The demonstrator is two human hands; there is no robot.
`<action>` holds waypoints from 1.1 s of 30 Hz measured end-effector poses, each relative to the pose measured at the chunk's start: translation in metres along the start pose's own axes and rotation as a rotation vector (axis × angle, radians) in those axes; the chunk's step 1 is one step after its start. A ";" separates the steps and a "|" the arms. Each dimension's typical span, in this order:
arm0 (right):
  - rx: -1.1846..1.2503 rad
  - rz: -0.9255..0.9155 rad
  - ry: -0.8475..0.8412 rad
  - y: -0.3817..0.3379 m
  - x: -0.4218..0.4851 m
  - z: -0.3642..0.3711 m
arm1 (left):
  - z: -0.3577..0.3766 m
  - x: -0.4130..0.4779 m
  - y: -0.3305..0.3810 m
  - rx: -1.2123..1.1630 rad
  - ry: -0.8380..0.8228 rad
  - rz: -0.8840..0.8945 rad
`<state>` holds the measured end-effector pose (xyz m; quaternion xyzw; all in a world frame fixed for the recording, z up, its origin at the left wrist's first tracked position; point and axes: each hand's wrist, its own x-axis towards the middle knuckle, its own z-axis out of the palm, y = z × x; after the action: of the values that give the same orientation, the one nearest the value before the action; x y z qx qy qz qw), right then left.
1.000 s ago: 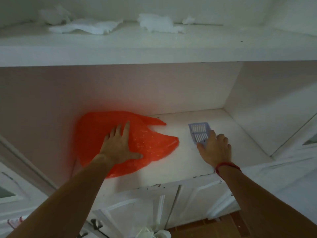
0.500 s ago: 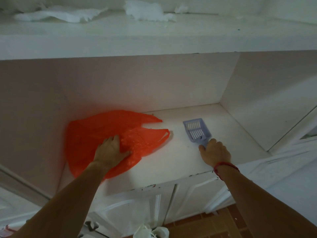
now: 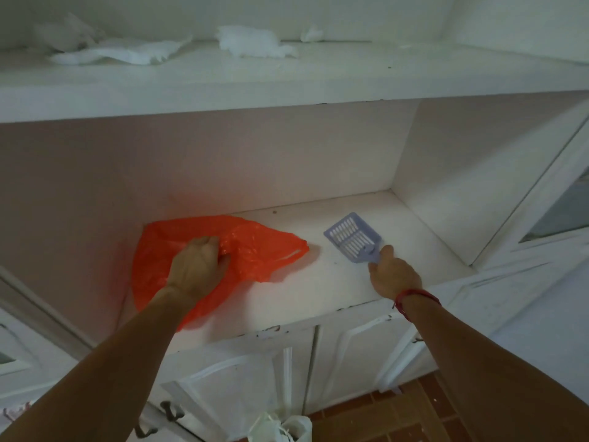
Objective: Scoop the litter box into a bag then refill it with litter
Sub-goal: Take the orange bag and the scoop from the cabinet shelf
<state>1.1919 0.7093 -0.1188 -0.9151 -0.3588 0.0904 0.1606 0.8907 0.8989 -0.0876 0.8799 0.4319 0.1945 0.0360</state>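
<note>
An orange plastic bag (image 3: 255, 250) lies crumpled on the white shelf (image 3: 318, 291) at the left. My left hand (image 3: 197, 266) grips a bunch of the bag with curled fingers. To the right lies a pale purple slotted litter scoop (image 3: 350, 236), its head pointing away from me. My right hand (image 3: 393, 274) holds the scoop's handle at its near end. A red string is tied around my right wrist. No litter box is in view.
An upper shelf (image 3: 287, 87) overhangs the niche, with white crumpled bags (image 3: 255, 43) on it. White cabinet doors (image 3: 255, 378) are below the shelf. A white bag (image 3: 283, 425) sits on the red tile floor at the bottom. The niche's side wall (image 3: 446, 173) is at the right.
My left hand went from lying flat on the bag to gathering it into its fingers. My right hand closed on the scoop's handle and drew back, turning the scoop.
</note>
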 end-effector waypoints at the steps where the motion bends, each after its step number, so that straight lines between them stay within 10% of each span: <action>1: 0.002 -0.012 -0.003 0.001 -0.004 -0.005 | -0.005 -0.001 0.004 0.002 0.022 0.026; 17: 0.108 0.021 0.118 0.036 -0.059 -0.053 | -0.030 -0.016 0.053 -0.013 0.087 0.268; 33: 0.159 0.421 0.254 0.105 -0.235 -0.049 | -0.004 -0.041 0.142 -0.168 -0.088 0.816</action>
<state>1.1013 0.4643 -0.0993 -0.9582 -0.1289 0.0343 0.2533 0.9729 0.7781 -0.0640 0.9803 0.0288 0.1897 0.0462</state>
